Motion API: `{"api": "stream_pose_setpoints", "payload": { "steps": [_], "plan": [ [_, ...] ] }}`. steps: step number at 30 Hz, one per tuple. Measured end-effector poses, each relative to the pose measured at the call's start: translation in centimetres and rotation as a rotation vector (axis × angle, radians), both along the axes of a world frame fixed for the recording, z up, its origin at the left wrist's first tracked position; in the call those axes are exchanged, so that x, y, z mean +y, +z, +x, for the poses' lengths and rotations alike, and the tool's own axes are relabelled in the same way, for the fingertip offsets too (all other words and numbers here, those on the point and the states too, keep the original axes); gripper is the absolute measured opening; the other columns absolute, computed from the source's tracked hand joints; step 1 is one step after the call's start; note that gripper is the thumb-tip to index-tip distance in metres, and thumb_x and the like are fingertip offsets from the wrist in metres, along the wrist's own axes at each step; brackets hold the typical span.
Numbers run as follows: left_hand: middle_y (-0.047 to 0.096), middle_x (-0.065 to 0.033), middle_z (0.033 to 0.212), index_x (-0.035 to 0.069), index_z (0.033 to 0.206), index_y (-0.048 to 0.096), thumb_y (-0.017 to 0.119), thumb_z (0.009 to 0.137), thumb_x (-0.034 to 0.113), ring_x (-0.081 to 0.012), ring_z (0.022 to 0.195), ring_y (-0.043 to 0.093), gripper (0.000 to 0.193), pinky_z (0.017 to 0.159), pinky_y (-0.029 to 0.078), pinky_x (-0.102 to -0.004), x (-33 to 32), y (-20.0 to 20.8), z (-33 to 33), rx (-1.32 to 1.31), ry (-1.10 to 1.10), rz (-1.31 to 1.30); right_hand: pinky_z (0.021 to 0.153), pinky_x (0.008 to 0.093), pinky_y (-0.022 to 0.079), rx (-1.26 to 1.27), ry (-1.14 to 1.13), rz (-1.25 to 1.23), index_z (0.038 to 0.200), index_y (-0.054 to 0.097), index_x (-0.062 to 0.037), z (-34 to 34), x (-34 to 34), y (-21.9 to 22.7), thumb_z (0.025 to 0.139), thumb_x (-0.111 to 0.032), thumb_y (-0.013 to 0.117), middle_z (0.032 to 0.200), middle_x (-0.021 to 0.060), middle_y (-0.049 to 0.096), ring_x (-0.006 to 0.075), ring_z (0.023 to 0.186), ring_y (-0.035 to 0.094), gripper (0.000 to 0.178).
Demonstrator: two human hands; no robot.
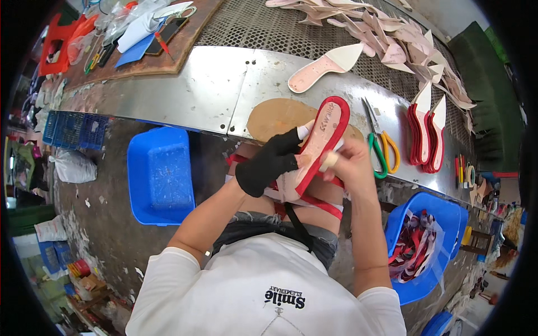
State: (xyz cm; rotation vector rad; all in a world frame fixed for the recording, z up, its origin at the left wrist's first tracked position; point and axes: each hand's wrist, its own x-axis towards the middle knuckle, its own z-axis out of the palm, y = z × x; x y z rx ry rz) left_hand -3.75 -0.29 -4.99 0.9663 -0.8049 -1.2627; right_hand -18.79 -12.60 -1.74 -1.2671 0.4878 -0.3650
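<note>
1. Insole [324, 130], pink with a red rim, is held aslant above the counter's near edge, its rounded end over a brown pad [274, 117] and its lower end over the lap.
2. Left hand [269, 163], in a black glove with bare fingertips, has its fingers clamped on the insole's left side, the thumb on its face.
3. Right hand [354, 162], its thumb taped, is at the opposite rim; whether its fingers are closed there I cannot tell.
4. Counter [213, 89]: bare metal lies open to the left of the pad, up to a brown board [134, 70].
5. Right side is tighter: scissors [376, 129] lie near the right hand, then red-edged insoles [420, 129] in stacks.
6. Beyond the pad lies a pale insole [319, 70].
7. Below the near edge, blue tubs [162, 173] flank the person.
</note>
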Motion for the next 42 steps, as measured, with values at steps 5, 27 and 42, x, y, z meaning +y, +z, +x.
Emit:
{"api": "stream_pose_setpoints", "payload": {
  "steps": [5,27,42],
  "plan": [
    [0.054,-0.0068,0.125,0.004,0.144,0.029,0.062,0.085,0.017,-0.0106,0.108,0.049,0.069,0.093,0.04,-0.0274,0.1,-0.3,-0.4,-0.155,0.0,0.024,0.044,0.0179,0.039,-0.038,-0.225,-0.212,0.077,0.063,-0.004,1.4,-3.4,1.3,0.086,-0.016,0.065,0.062,-0.0002,0.059,0.0041,0.047,0.051,0.015],
    [0.062,-0.0155,0.082,0.003,0.092,0.062,0.067,0.077,0.016,-0.0355,0.076,0.059,0.02,0.068,0.047,-0.0407,1.1,2.7,-1.6,-1.055,0.143,-0.257,0.075,0.0317,0.046,0.163,-0.486,-1.083,0.121,0.053,0.0034,1.9,-1.2,2.0,0.068,-0.022,0.077,0.101,0.0118,0.057,0.0181,0.086,0.057,0.063],
    [0.066,-0.005,0.099,0.003,0.115,0.061,0.072,0.078,0.015,-0.0122,0.086,0.06,0.041,0.079,0.047,-0.0282,2.9,3.0,-0.4,-0.248,0.013,0.186,0.06,0.0202,0.043,-0.145,-0.37,-0.441,0.124,0.053,0.0001,1.3,-3.9,2.7,0.078,-0.005,0.069,0.088,0.0024,0.065,0.0023,0.065,0.053,0.049]
  ]
}}
